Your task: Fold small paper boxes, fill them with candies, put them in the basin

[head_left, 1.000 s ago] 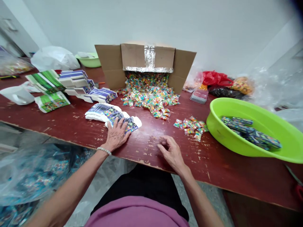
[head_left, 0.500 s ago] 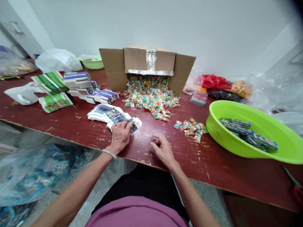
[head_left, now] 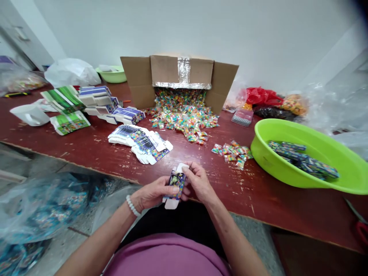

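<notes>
A small printed carton (head_left: pixel 176 184) with white end flaps is between my two hands at the table's near edge. My left hand (head_left: pixel 156 191) grips its lower left side, thumb across the printed face. My right hand (head_left: pixel 197 181) pinches the white flap at its top end, with other fingers behind the carton. Ahead and to the left lies a fanned stack of flat cartons (head_left: pixel 138 140). Wrapped candies (head_left: pixel 184 119) spill out of a cardboard box (head_left: pixel 138 84) in the middle. A smaller group of candies (head_left: pixel 232 152) lies to the right.
A green basin (head_left: pixel 267 166) holding filled-looking cartons stands at the right. Green and purple carton stacks (head_left: pixel 97 101) and a white mug (head_left: pixel 30 115) are at the left. Plastic bags (head_left: pixel 261 96) line the back. Scissors (head_left: pixel 360 230) lie at the right edge.
My left hand has left the fanned stack and moved right and nearer, now with one carton. My right hand has closed on that carton's top flap.
</notes>
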Action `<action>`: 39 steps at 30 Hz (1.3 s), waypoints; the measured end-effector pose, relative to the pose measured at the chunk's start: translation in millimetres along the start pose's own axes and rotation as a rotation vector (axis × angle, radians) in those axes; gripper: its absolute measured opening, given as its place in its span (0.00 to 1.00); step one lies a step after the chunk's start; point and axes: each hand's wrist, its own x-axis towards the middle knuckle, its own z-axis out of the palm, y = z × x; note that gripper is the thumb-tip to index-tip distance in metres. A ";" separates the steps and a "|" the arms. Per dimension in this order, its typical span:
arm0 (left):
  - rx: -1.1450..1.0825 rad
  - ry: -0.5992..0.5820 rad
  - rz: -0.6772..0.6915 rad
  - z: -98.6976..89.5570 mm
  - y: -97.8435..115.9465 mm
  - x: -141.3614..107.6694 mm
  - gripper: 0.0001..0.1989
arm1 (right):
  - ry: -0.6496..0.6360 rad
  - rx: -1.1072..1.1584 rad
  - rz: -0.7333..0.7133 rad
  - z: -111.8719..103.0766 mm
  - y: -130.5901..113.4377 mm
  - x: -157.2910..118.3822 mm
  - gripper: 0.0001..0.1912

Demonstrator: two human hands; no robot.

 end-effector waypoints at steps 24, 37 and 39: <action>0.171 0.435 0.293 19.9 -9.3 6.4 0.19 | 0.146 -0.397 -0.145 -1.8 2.2 -22.6 0.22; 0.108 0.474 0.352 33.4 -9.6 2.7 0.18 | 0.186 -0.088 -0.105 -7.4 1.3 -20.4 0.12; 0.124 0.484 0.337 31.8 -9.7 3.6 0.15 | 0.162 -0.053 -0.069 -11.4 -3.8 -19.0 0.12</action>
